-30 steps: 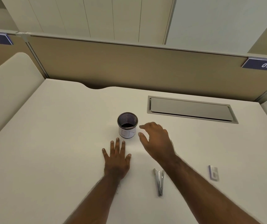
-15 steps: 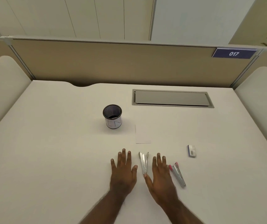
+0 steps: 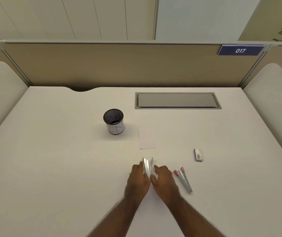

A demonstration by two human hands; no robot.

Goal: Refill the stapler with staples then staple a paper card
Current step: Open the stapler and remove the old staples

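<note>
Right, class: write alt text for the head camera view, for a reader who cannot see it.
Two hands, left and right, hold a silver stapler splayed open on a white desk. A second stapler with pink ends lies to the right, with a small staple box beyond it. A white card and a mesh cup sit farther back.

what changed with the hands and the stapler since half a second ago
Both hands closed in on the silver stapler: the left hand and right hand, flat on the desk before, now grip it from either side, and it stands spread open. The paper card, staple box, pink stapler and mesh cup stayed put.
</note>
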